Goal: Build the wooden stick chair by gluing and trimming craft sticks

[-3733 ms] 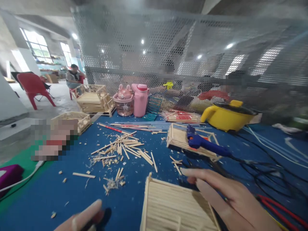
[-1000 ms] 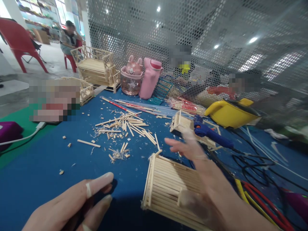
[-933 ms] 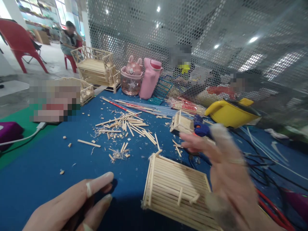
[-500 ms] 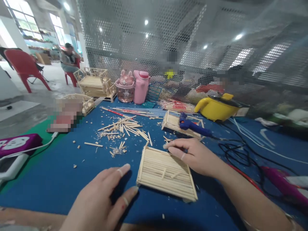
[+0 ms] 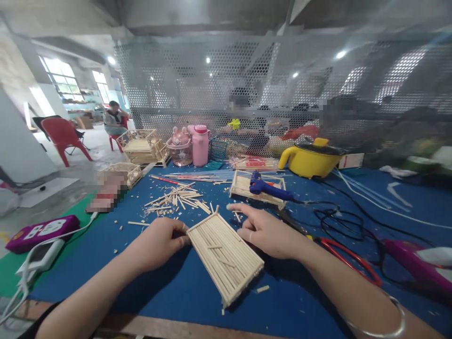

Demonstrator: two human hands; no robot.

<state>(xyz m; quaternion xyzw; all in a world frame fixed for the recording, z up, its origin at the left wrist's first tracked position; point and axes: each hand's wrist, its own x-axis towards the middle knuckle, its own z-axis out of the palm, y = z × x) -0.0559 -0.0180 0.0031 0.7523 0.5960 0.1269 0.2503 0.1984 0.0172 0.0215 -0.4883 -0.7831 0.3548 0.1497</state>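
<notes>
A small panel of pale wooden sticks (image 5: 229, 249) sits at an angle before me, with a raised frame along its edges and two short stick pieces on its face. My left hand (image 5: 164, 242) pinches its far left corner between thumb and fingers. At the panel's right edge is my right hand (image 5: 263, 231), index finger stretched out toward the loose sticks and the other fingers bent near the edge. A pile of cut sticks (image 5: 176, 197) lies behind the panel. Beyond my right hand, a blue glue gun (image 5: 270, 187) rests on a stick-built frame (image 5: 242, 184).
Red-handled pliers (image 5: 349, 259) and black cable (image 5: 332, 219) lie at right. A yellow pot (image 5: 314, 161), pink bottle (image 5: 200, 148) and stick furniture (image 5: 141, 146) line the back. A phone (image 5: 108, 190) and purple power strip (image 5: 44, 233) are at left. A person sits far left.
The panel has turned, its near edge swinging left. My left hand has moved forward onto its corner, fingers closing there. My right hand stays by its right edge. The view has tilted up.
</notes>
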